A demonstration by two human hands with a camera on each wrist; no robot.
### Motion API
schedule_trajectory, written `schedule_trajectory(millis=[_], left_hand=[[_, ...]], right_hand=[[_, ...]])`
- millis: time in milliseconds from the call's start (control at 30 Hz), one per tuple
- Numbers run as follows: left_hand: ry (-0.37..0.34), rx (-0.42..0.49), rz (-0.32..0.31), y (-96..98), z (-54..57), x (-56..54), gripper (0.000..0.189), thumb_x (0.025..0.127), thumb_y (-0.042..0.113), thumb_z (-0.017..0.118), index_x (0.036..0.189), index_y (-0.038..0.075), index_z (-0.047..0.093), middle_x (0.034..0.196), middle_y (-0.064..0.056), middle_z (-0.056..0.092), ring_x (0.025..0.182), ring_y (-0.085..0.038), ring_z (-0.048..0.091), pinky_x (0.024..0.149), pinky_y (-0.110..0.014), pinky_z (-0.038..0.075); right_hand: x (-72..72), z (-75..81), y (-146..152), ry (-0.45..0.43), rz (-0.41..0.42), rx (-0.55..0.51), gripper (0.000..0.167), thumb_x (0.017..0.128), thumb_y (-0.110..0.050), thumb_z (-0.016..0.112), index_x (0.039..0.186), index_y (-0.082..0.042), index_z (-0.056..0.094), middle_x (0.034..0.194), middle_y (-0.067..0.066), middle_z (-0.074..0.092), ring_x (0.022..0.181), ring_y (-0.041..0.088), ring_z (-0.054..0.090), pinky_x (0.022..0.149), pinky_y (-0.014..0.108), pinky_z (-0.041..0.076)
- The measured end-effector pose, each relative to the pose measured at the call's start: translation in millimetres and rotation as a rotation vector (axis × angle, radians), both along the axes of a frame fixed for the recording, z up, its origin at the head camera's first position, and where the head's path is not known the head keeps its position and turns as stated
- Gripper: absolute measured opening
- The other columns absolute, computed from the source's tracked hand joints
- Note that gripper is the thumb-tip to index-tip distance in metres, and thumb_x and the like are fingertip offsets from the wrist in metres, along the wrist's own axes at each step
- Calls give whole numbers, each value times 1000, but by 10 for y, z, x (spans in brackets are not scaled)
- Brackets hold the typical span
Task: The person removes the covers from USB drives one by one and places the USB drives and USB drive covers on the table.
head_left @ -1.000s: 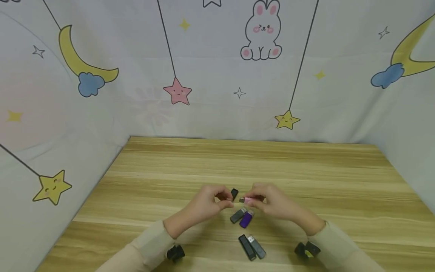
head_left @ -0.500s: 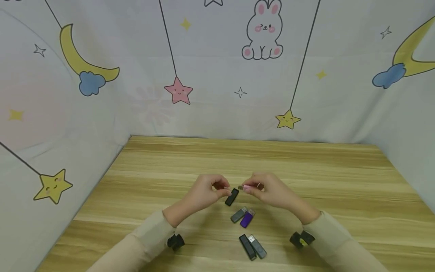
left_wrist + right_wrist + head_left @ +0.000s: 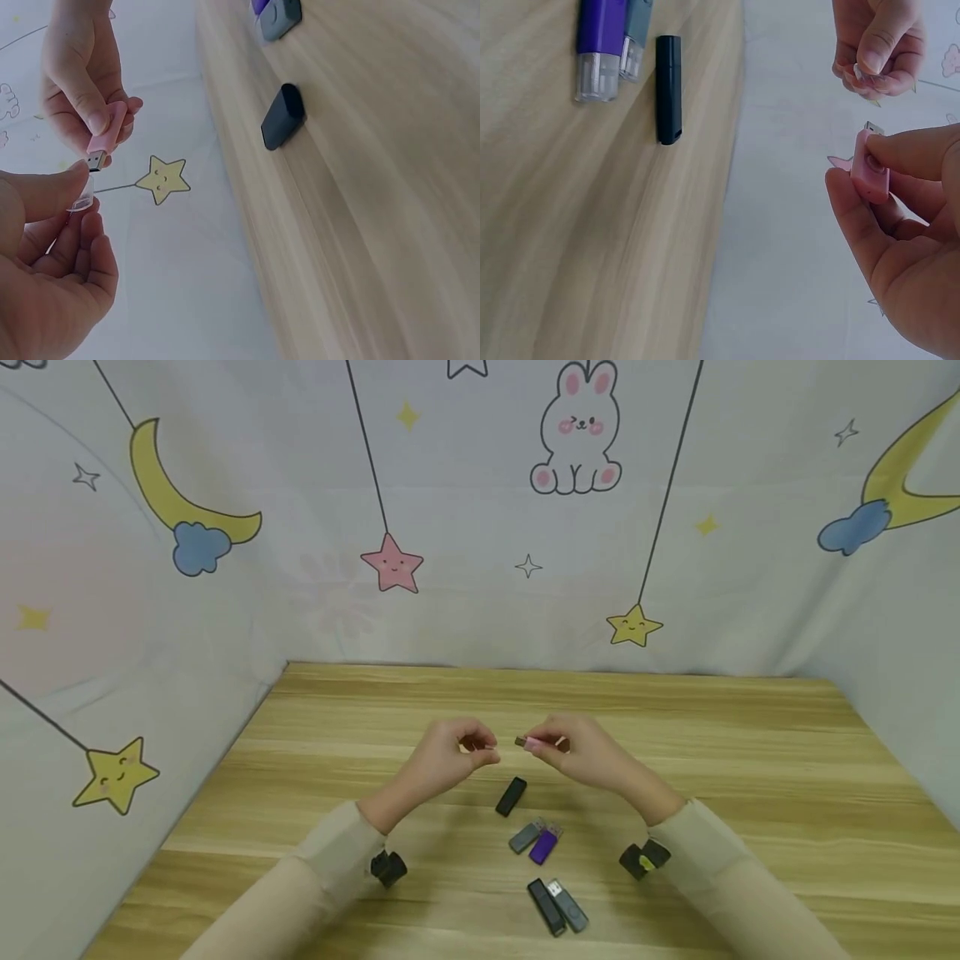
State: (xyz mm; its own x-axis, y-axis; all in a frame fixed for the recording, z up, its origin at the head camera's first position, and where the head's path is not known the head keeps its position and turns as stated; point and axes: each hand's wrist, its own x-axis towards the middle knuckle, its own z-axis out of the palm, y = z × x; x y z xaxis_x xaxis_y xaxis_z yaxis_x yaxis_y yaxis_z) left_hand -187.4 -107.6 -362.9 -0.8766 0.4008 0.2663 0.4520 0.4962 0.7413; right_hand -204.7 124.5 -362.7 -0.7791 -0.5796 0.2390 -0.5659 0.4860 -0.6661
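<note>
Between thumb and fingers my right hand (image 3: 588, 752) pinches a pink USB stick (image 3: 869, 176), its bare metal plug pointing toward the left hand. My left hand (image 3: 453, 750) pinches a small clear plastic cap (image 3: 84, 196), which is mostly hidden in the head view. Both hands are raised over the table, and a short gap parts cap and plug in the head view. Nearer the body, a black USB stick (image 3: 512, 797) lies on the table just below the hands.
A grey USB stick (image 3: 527, 836) and a purple one (image 3: 545, 844) with clear caps lie side by side. Closer to the front are another black stick (image 3: 546, 907) and a grey one (image 3: 567, 905). A printed cloth (image 3: 465, 610) hangs behind the wooden table (image 3: 337, 710).
Both hands have moved away from the body and up, carrying the pink USB stick and the clear cap. The black stick they partly covered now shows whole. The other sticks have stayed put.
</note>
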Motion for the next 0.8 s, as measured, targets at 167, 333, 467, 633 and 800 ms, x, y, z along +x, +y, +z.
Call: schedule_trajectory(millis=[167,333,467,633,800], left_hand=[[-23,12,34,-30,36,-72,7,85,9,73,90,5,71,83,-2,68,75,-11,59,68,-27,51],[-48,10,89,-70,77,-157,9,86,11,73,92,5,70,85,-3,68,76,-14,59,68,-28,50],[-78,11,125,-107,109,-223,10,86,11,72,94,5,70,87,-5,68,78,-16,59,68,-29,51],[-61,9,142,-154,106,-290,10,86,10,72,95,5,71,89,-7,68,78,-17,60,70,-31,51],[-61,1,167,-187,109,-343,13,87,10,72,98,3,71,93,-9,69,82,-20,61,74,-33,53]], right_hand=[[-80,26,-45,-6,-16,0,18,94,-12,63,107,-3,71,90,2,66,81,12,60,71,26,54],[-157,60,-82,-18,-29,-7,21,94,-12,62,110,0,70,92,6,65,84,17,62,74,30,55],[-230,97,-134,-26,-50,-1,23,95,-14,61,111,0,70,96,8,66,87,19,62,77,34,55],[-329,120,-208,-37,-79,12,26,96,-17,60,113,1,69,100,10,66,91,21,62,81,37,54],[-410,136,-278,-62,-105,19,28,97,-20,59,114,0,69,101,10,67,93,22,61,82,38,53]])
